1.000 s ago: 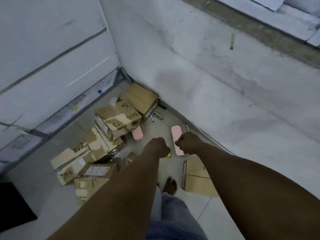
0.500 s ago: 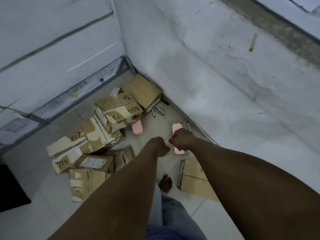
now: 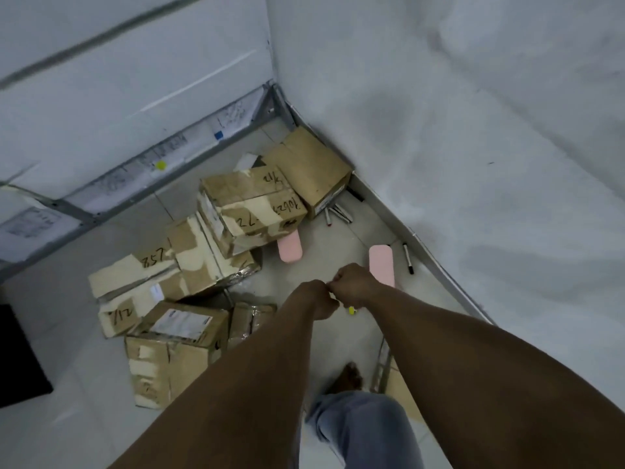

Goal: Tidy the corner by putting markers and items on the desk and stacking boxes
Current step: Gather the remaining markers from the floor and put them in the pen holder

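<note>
My left hand [image 3: 318, 299] and my right hand [image 3: 355, 282] are both clenched and touch knuckle to knuckle above the floor tiles. A small yellow marker tip [image 3: 351, 310] pokes out under my right fist; the rest of it is hidden. Taped cardboard boxes lie jumbled in the corner: one with writing on top of the pile [image 3: 250, 211], one against the wall [image 3: 307, 164], and lower ones [image 3: 135, 275] [image 3: 176, 336]. Two pink erasers [image 3: 290, 248] [image 3: 381, 265] lie on the floor. A black marker [image 3: 408, 258] and a few more markers [image 3: 338, 214] rest along the wall.
White walls meet at the corner [image 3: 274, 89], with a metal frame [image 3: 162, 184] along the left one. A flat cardboard piece [image 3: 399, 384] lies by the right wall. My bare foot [image 3: 348, 380] and jeans leg [image 3: 358, 428] are below. A black object [image 3: 17, 360] sits at far left.
My two fists have come together until they touch. The view has shifted, so the corner and boxes now sit further right and lower.
</note>
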